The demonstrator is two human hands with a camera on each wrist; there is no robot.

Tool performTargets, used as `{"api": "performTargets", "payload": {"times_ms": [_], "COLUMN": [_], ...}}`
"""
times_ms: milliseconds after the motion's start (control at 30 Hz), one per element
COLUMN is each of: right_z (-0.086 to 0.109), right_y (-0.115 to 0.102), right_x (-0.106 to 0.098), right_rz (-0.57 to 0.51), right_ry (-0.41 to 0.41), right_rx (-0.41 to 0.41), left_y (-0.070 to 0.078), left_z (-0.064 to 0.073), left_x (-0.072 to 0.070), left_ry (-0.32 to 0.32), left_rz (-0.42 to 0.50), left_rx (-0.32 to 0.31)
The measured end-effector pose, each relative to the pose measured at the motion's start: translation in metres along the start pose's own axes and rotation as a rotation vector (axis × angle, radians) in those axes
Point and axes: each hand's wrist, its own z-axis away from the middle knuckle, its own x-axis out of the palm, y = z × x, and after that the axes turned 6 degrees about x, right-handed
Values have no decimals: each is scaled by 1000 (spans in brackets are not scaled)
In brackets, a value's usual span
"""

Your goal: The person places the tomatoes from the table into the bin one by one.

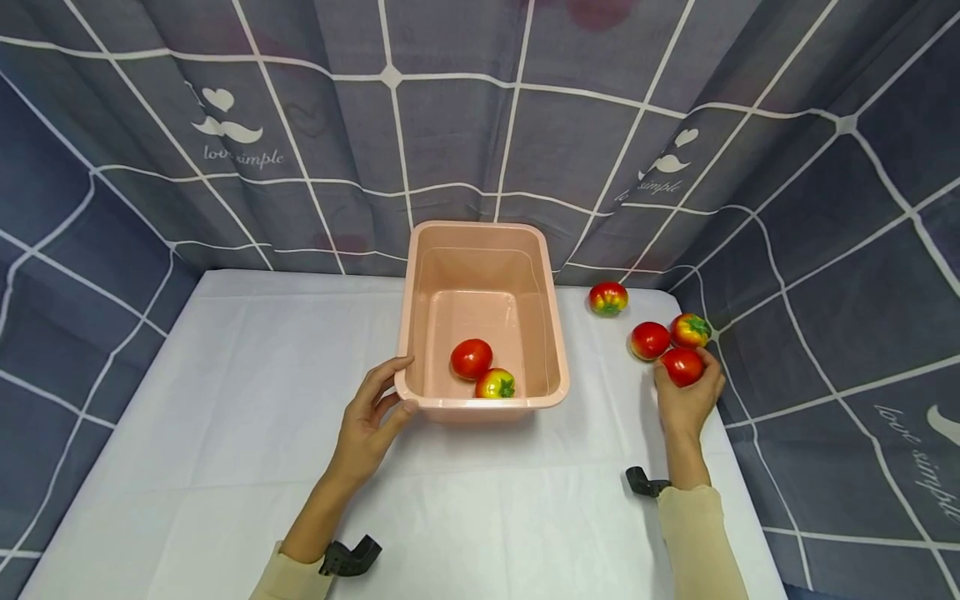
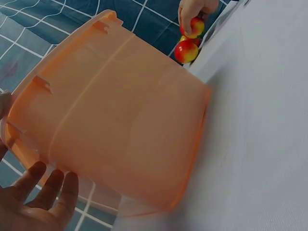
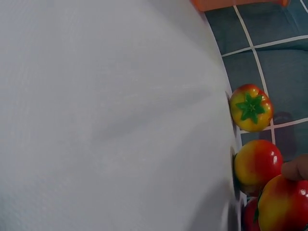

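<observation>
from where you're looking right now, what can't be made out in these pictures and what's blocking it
Left wrist view: the wall of the tub hides the inner tomatoes; the left hand is cut off by the left and bottom edges.
Right wrist view: the right hand runs off the right edge; the held tomato is cut off too, and hides most of a red tomato.
</observation>
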Motion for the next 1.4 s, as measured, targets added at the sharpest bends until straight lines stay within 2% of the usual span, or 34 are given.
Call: {"api": "performTargets", "payload": {"times_ms": [733, 900, 1233, 1400], "right_z": [23, 28, 35, 39], "right_y": [-35, -43, -50, -56], "right_x": [-16, -18, -20, -19], "right_rz": [-27, -46, -65, -65], "right_ry": [56, 53, 46, 24], "right_rx": [-233, -262, -267, -302], "left_y": [-1, -1, -1, -1], "left_z": [0, 0, 1, 1], "left_x": [1, 0, 1, 0], "left_ry": [5, 6, 4, 2], "left_rz": [8, 9, 3, 6], "left_rx": [14, 17, 1, 4]}}
